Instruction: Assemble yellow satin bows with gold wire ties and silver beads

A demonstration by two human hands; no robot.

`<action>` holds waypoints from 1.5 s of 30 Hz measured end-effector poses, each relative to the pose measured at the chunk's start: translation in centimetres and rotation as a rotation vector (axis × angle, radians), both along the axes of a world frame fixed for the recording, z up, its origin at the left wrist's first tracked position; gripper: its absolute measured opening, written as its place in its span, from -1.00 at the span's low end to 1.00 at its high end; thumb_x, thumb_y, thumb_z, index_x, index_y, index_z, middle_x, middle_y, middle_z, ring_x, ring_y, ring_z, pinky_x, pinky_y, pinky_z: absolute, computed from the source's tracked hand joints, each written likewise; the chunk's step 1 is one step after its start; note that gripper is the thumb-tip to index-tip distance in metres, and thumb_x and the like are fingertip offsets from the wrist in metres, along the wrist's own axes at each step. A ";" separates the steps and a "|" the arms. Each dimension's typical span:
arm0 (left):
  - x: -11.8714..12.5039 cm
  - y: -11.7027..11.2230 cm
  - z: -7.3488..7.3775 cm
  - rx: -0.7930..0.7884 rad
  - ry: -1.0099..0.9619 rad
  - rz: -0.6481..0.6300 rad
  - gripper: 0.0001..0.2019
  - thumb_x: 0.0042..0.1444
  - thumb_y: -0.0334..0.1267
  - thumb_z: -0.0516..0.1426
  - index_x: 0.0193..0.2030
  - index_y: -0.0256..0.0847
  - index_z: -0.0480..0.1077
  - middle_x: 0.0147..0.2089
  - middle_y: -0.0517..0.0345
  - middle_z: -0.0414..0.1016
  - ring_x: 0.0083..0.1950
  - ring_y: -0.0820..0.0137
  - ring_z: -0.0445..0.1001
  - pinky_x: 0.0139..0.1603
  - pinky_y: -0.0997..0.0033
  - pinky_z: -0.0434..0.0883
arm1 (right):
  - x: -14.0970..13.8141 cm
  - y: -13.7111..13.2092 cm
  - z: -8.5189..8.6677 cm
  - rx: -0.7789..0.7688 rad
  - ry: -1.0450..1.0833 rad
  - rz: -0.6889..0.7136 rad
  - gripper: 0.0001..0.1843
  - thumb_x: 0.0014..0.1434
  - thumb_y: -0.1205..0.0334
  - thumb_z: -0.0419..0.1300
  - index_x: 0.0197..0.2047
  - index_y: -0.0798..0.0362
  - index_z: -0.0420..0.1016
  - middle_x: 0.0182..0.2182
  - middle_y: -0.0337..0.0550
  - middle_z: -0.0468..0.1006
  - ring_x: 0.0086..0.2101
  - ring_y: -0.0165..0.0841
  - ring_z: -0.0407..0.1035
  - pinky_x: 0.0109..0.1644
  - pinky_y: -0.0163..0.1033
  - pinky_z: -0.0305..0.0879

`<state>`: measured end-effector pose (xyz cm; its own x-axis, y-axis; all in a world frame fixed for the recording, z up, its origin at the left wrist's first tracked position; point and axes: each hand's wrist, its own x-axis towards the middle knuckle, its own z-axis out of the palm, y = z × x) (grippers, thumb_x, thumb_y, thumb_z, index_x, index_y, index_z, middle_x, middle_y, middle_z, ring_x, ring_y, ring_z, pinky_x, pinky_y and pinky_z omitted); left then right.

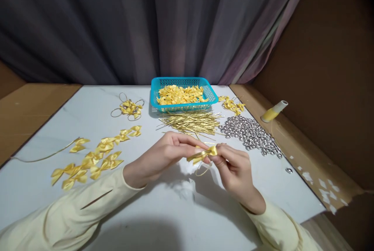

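Observation:
A yellow ribbon bow (212,150) is pinched between my two hands above the middle of the white table. My left hand (171,151) grips its left part with thumb and fingers. On the bow's right loop, my right hand (235,167) closes its fingertips. A thin gold cord (201,172) hangs in a loop beneath the bow. Part of the bow is hidden by my fingers. Left of my left hand lie several loose yellow bows (92,158), one of them touching a long gold cord (46,160).
Beyond my hands are a pile of gold twist ties (191,121) and a turquoise basket (184,107) of yellow bows. Silver beads (251,132) spread to the right, near a yellow thread cone (273,113). Finished-looking bows with cord loops (130,107) lie back left; more bows (233,106) back right.

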<state>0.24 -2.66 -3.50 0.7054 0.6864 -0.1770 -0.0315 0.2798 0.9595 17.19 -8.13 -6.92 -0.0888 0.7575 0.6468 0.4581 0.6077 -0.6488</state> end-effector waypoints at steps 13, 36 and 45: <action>0.0 -0.7 0.9 0.104 0.129 0.134 -0.83 -0.01 -0.25 0.21 -0.26 -0.23 0.54 -0.32 0.10 0.58 -0.27 0.37 0.46 -0.27 0.48 0.32 | 0.1 0.5 -0.4 -0.280 0.204 0.138 -0.74 0.17 0.25 0.09 -0.52 0.10 0.43 -0.67 -0.31 0.30 -0.65 -0.52 0.11 -0.60 -0.39 0.02; -0.2 -1.2 0.2 1.113 0.502 0.189 -0.86 0.11 -0.39 0.05 -0.17 -0.23 0.32 -0.23 0.13 0.49 -0.26 0.41 0.48 -0.23 0.52 0.34 | 0.7 0.7 0.8 0.084 -0.405 0.007 -0.95 0.18 0.35 0.09 -0.28 0.09 0.23 -0.42 -0.14 0.36 -0.39 -0.34 0.19 -0.34 -0.23 0.11; -0.6 -0.9 0.2 1.004 0.494 0.073 -0.89 0.06 -0.44 0.03 -0.27 -0.19 0.20 -0.50 0.32 0.44 -0.47 0.51 0.37 -0.37 0.55 0.27 | 1.1 1.6 -0.1 0.218 -0.901 -0.022 -0.78 0.24 0.41 -0.10 -0.40 0.09 0.27 -0.48 -0.15 0.30 -0.43 -0.32 0.06 -0.32 -0.20 -0.05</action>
<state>-0.31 -3.60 -3.33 0.6634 0.7119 0.2306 0.4305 -0.6151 0.6605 18.27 -6.55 -7.06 -0.6142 0.6347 0.4690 0.7467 0.6597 0.0851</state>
